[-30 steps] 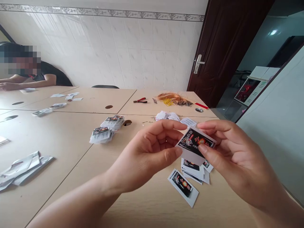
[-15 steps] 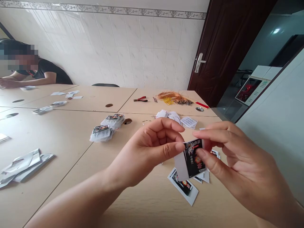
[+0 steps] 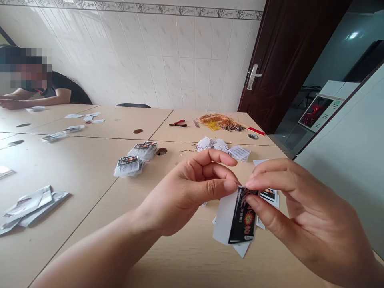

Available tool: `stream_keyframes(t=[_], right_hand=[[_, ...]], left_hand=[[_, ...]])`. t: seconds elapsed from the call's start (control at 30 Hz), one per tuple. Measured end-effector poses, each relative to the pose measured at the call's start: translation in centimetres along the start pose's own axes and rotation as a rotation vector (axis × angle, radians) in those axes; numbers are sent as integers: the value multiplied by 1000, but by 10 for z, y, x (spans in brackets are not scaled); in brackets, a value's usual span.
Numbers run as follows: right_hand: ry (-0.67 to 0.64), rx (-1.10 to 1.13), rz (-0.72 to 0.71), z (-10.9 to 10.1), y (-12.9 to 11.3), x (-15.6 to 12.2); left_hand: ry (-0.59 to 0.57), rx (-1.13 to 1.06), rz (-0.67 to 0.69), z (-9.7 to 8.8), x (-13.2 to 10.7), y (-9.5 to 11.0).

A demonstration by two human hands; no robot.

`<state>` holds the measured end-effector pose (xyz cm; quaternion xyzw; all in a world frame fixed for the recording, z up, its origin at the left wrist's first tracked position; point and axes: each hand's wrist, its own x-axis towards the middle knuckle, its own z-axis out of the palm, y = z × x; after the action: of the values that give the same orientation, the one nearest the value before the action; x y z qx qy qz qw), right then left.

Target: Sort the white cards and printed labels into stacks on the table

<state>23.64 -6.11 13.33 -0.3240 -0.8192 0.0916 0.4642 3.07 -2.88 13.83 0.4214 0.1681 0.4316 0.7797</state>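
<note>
Between my hands is a white card with a black printed label, red and orange lettering on it. My left hand pinches its upper left edge between thumb and fingers. My right hand grips the upper right edge, thumb in front and fingertips behind. Whether the black label is a separate layer on the card, I cannot tell. Beneath and behind the held card lie more black-and-white labelled cards on the table, partly covered by my right hand.
Bagged black-label packets are stacked left of my hands. White cards lie beyond them. Farther back are red-handled pliers and a bundle of copper-coloured strands. Silvery packets lie at left. A person sits at the far left.
The held card has moved slightly down and turned so its label stands more upright. My right fingertips have closed in on its top edge, nearer my left thumb.
</note>
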Motion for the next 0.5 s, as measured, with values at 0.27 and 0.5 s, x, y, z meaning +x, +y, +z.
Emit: stream_keyframes(t=[0.27, 0.5], right_hand=[[-23, -22, -73, -2, 2, 0], [-36, -3, -94, -4, 0, -1]], left_hand=[[-2, -39, -80, 0, -1, -4], [50, -28, -109, 4, -3, -5]])
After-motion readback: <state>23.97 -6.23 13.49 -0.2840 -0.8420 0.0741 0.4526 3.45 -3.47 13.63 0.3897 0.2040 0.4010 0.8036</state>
